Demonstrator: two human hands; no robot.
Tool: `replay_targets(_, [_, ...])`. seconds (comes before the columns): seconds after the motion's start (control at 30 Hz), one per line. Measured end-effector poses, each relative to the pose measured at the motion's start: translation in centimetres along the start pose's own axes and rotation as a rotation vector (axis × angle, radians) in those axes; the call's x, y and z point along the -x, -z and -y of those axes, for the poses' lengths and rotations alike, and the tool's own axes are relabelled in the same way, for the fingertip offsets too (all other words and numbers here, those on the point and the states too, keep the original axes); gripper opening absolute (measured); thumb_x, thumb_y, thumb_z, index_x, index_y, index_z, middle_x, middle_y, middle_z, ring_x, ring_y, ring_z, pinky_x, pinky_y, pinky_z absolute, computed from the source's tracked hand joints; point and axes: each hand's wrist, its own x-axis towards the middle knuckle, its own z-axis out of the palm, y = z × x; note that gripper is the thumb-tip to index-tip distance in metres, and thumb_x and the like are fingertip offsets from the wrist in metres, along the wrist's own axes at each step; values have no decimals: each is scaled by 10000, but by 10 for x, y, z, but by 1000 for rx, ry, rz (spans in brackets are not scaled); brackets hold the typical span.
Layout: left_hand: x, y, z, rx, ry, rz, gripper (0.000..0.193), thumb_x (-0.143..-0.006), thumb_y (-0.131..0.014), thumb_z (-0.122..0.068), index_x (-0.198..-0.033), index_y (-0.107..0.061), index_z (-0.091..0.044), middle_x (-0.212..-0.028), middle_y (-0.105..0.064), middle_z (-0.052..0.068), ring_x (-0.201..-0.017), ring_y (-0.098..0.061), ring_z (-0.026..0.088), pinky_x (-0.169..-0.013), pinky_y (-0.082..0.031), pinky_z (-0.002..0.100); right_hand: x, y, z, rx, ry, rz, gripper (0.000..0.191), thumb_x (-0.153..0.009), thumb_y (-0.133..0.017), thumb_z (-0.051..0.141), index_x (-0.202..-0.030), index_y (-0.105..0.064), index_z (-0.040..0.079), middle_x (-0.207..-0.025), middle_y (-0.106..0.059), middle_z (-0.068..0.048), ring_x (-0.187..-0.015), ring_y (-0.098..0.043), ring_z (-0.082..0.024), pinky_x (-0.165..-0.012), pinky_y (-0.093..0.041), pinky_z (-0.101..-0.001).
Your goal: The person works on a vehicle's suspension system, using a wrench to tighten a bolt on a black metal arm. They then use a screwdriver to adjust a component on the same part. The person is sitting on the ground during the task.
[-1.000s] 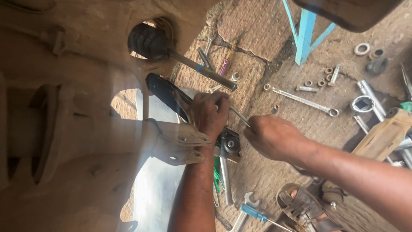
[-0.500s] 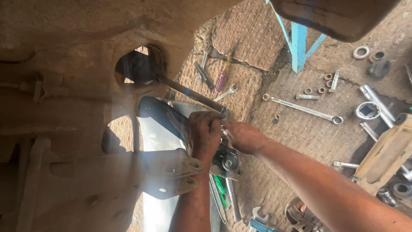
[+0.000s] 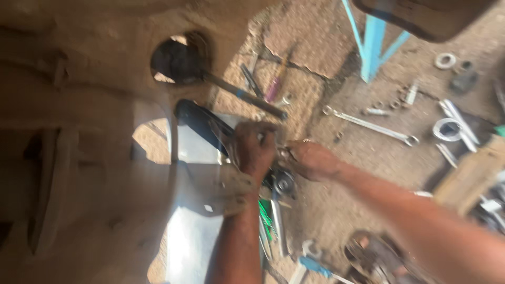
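I look down past a dusty tan metal body [image 3: 79, 158] at stone ground. My left hand [image 3: 253, 149] is curled shut over a black metal arm [image 3: 202, 126] that ends in a round bushing [image 3: 284, 182]. My right hand [image 3: 311, 159] comes in from the right and touches the left one. It pinches a small shiny metal piece [image 3: 282, 152] between the two hands. Motion blur hides what that piece is.
A long spanner [image 3: 369, 125], a metal ring [image 3: 447, 129], nuts and washers [image 3: 446, 60] lie on the ground to the right. Blue metal legs [image 3: 372, 44] stand at the top. A dark-headed rod [image 3: 239, 93], a purple-handled screwdriver [image 3: 273, 89], green-handled tools [image 3: 268, 218] and a wooden block [image 3: 468, 181] lie around.
My right hand has moved left from beside the black arm until it meets my left hand. The left hand has stayed on the arm. The view has shifted slightly.
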Motion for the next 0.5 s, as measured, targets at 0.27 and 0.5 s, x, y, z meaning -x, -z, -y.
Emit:
replay_targets(0.27, [4,6,-1,71,-72,-17,183,-891,-592,-164,-829,-764,-163,-874,-754,44,-923,-660,295,-938,-386,519,6,30,25,237,-363,439,418,-1052,-459,433,-1261,-664,134,-1082,-727,-164,-1031,-712,-323,-936,-555,-493])
replay_targets(0.5, [1,-4,10,123,-21,-51,245,-930,-510,-152,-880,-749,-160,-811,-761,-14,-887,-661,270,-874,-509,420,52,8,8,-435,-487,244,479,-1019,-385,519,-1333,-583,216,-946,-658,-73,-890,-657,-184,-889,-581,-483])
